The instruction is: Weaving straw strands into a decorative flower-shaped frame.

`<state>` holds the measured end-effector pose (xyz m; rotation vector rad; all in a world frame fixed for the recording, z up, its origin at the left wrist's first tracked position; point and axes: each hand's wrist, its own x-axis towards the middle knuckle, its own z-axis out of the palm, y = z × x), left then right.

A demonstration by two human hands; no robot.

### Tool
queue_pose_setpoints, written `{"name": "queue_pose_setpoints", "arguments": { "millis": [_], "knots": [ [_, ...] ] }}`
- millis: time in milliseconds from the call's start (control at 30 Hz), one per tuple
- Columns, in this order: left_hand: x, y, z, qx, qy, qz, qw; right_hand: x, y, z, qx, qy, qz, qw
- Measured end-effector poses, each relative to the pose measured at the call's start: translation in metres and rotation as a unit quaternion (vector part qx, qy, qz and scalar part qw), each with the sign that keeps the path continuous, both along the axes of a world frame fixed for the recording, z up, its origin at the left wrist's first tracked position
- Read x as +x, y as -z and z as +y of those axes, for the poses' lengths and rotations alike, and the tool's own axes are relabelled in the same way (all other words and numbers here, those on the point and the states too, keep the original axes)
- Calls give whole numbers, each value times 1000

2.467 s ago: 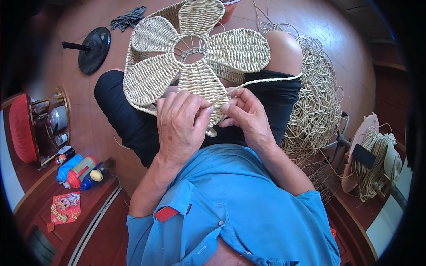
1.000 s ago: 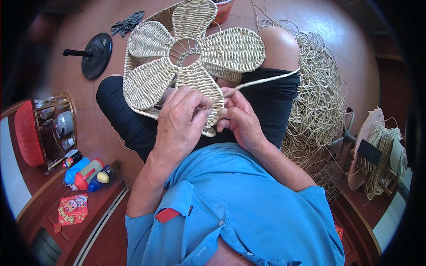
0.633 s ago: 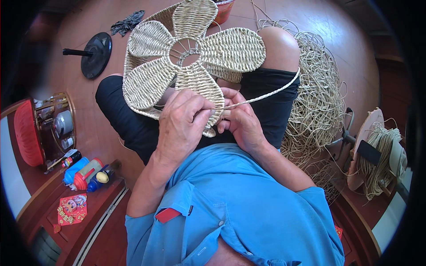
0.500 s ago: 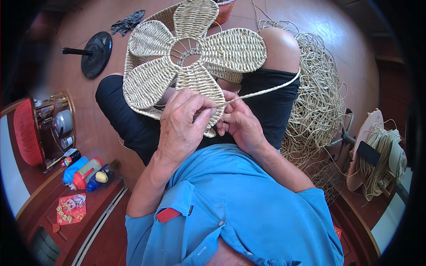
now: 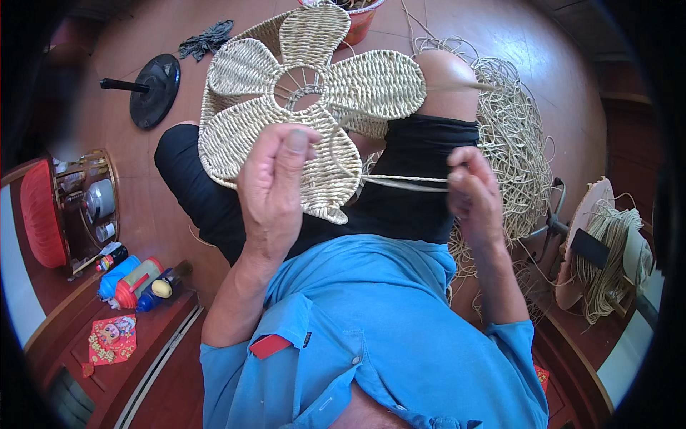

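Observation:
A woven straw piece (image 5: pixel 375 82) shaped like a flower, with rounded petals about a ring-shaped centre, rests over my lap. My left hand (image 5: pixel 275 189) is closed in front of the lower petals, thumb pressed to the fingers; what it pinches, if anything, is hidden. To the right, my right hand (image 5: pixel 475 196) is closed and slightly blurred, gripping a pale straw cord (image 5: pixel 404 179). Two strands of it run taut from the lower petal's edge to my fingers. Another loose strand curves across that petal.
Beyond my right knee lies a big heap of straw cord (image 5: pixel 511 143). A wound reel (image 5: pixel 607 257) stands at the right. At the left are a black round base (image 5: pixel 155 89), several bottles (image 5: pixel 136 279) and a red cover (image 5: pixel 43 214). A red bucket (image 5: pixel 363 21) sits at the far side.
My right hand has moved away from the petal's edge to the right, drawing the cord out. My left hand has lifted off the edge and shifted slightly up and left.

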<state>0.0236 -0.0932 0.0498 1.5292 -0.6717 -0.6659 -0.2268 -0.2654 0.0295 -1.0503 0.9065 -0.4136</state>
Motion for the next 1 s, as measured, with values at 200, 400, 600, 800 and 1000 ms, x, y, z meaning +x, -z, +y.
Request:
{"name": "queue_pose_setpoints", "arguments": {
  "millis": [200,400,600,800,1000],
  "knots": [
    [-9,8,-23,64,131,-300,943,-70,-9,-70,-228,135,101,959],
    [-20,15,-31,66,222,-428,874,-110,-39,-140,-415,241,115,870],
    [-4,12,-10,132,86,-324,933,-72,-44,-114,-509,221,146,819],
    [-12,12,5,175,62,-371,910,-4,-6,24,-285,-75,110,949],
    [-17,10,10,205,76,-351,911,57,14,67,-26,-79,50,995]
  ]
}}
